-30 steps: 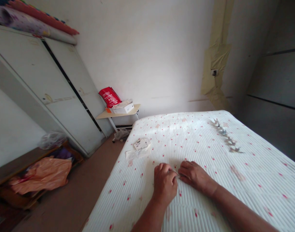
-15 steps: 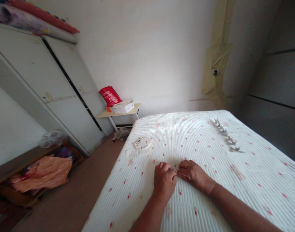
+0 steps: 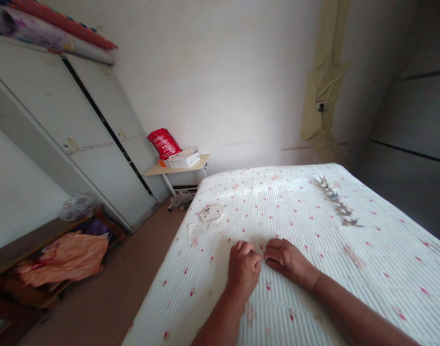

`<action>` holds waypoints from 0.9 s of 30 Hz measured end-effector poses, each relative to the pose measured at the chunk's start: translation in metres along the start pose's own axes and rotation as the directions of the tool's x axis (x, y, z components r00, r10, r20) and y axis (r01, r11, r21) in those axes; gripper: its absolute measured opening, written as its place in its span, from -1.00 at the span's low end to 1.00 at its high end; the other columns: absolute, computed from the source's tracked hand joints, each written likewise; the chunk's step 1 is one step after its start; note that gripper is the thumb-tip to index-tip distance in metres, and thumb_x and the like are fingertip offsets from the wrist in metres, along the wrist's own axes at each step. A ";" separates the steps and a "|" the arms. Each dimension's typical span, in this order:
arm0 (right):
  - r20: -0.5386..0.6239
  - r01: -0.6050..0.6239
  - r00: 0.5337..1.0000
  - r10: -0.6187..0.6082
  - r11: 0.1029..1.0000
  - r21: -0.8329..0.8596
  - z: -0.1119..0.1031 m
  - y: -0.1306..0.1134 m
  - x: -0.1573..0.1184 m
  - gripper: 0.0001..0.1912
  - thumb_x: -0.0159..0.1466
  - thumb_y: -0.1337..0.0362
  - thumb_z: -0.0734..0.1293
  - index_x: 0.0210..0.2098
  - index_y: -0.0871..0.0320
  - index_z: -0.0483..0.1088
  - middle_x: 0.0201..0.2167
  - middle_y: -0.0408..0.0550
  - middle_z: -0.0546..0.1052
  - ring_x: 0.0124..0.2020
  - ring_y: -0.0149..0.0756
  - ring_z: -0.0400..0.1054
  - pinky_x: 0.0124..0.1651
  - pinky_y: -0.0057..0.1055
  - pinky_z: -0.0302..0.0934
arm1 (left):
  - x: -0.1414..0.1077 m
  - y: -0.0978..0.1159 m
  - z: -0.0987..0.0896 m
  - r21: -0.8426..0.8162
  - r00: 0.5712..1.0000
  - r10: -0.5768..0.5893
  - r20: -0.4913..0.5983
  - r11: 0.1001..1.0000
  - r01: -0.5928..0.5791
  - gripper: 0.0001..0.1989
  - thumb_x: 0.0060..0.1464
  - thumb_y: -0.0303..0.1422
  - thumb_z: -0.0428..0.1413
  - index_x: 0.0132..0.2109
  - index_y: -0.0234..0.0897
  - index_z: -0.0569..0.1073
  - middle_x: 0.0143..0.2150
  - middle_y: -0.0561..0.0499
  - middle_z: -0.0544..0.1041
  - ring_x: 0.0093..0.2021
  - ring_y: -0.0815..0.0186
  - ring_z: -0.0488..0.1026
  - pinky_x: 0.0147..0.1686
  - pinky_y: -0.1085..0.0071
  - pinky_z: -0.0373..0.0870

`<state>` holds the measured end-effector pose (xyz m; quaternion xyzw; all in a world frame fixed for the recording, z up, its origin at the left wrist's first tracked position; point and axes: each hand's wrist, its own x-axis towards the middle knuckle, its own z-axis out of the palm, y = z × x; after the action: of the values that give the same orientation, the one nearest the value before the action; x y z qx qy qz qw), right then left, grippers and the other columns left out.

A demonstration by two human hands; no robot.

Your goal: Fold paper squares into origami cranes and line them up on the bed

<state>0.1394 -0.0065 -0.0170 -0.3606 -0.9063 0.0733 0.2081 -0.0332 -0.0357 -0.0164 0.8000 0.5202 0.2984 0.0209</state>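
Note:
Over the near middle of the bed (image 3: 249, 197), my left hand (image 3: 243, 264) is closed with its fingers curled. Just right of it, my right hand (image 3: 290, 259) is closed too, thumb and fingertips pressed together. A narrow gap separates the fingertips of the two hands. Anything they pinch is too small or hidden to make out. Beyond my left hand lies a small stack of pale cut paper or card pieces (image 3: 212, 213), with a printed sheet (image 3: 201, 228) by it. At the far right, a row of small bird-shaped pieces (image 3: 337, 202) rests on the striped, red-dotted cover.
A small table (image 3: 153, 169) beyond the bed's far left corner holds a red bag (image 3: 164, 143) and a white box (image 3: 186, 161). White cabinets (image 3: 93, 139) stand left. An orange plastic bag (image 3: 67, 257) lies on a low wooden shelf (image 3: 29, 235). Brown floor runs beside the bed.
My left hand has shifted slightly left, so the gap between the fingertips is a little wider. My right hand has barely moved. The pieces on the bed lie as before.

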 end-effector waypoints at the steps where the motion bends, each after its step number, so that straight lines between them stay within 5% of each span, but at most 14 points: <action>1: -0.002 -0.008 1.000 0.008 1.000 -0.017 0.001 0.000 0.001 -0.88 0.22 0.36 0.25 -0.43 0.14 0.40 -0.40 -0.11 0.42 -0.32 -0.35 0.28 -0.27 -0.43 0.04 | 0.000 0.000 0.000 -0.002 1.000 -0.007 0.001 1.000 0.007 -0.86 -0.10 -0.57 0.10 -0.50 -0.25 0.45 -0.37 0.04 0.39 -0.24 0.31 0.26 -0.22 0.37 0.17; 12: 0.062 -0.200 0.978 0.197 0.978 0.051 -0.002 -0.007 0.012 -0.78 0.21 0.42 0.19 -0.51 0.17 0.39 -0.45 -0.12 0.42 -0.35 -0.38 0.31 -0.22 -0.45 0.07 | 0.001 0.000 0.003 -0.069 0.992 -0.128 0.025 0.989 0.129 -0.84 -0.12 -0.59 0.08 -0.48 -0.23 0.45 -0.37 0.05 0.42 -0.23 0.31 0.29 -0.20 0.36 0.18; 27: 0.137 -0.255 0.960 0.246 0.966 0.048 -0.003 -0.003 0.020 -0.77 0.16 0.42 0.18 -0.55 0.17 0.40 -0.47 -0.12 0.45 -0.44 -0.41 0.32 -0.39 -0.52 0.02 | 0.002 0.002 0.008 -0.018 0.973 -0.229 0.023 0.973 0.229 -0.89 -0.08 -0.50 0.09 -0.51 -0.26 0.43 -0.38 0.04 0.42 -0.24 0.32 0.32 -0.21 0.37 0.18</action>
<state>0.1259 0.0055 -0.0070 -0.4599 -0.8621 0.1516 0.1495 -0.0272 -0.0324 -0.0218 0.7375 0.6056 0.2909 0.0688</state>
